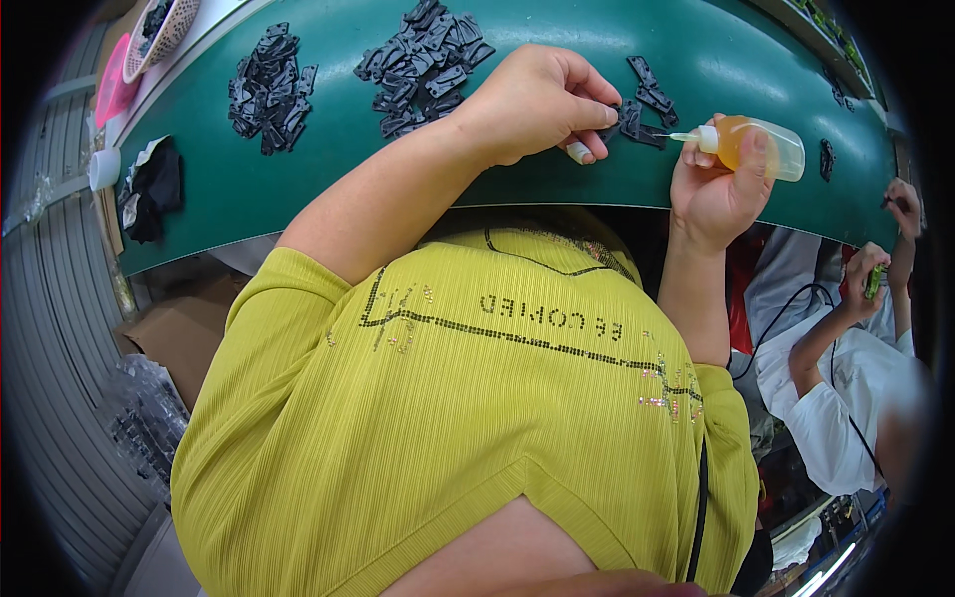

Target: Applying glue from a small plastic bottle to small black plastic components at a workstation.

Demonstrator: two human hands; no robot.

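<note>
My right hand is wrapped round a clear squeeze bottle of amber liquid, tilted almost flat. Its thin needle tip points left, close to several small black plastic parts on the green table. Thumb and forefinger of my left hand are pinched together on a dark plastic part, mostly hidden by the fingertips. A white wrap covers one fingertip of that hand. Just beyond lie more of the black parts in a short row.
Two heaps of black parts, the left heap and the larger heap, lie on the green table. At left are a black cloth, a white roll and a basket. At right, a co-worker's hand holds something green.
</note>
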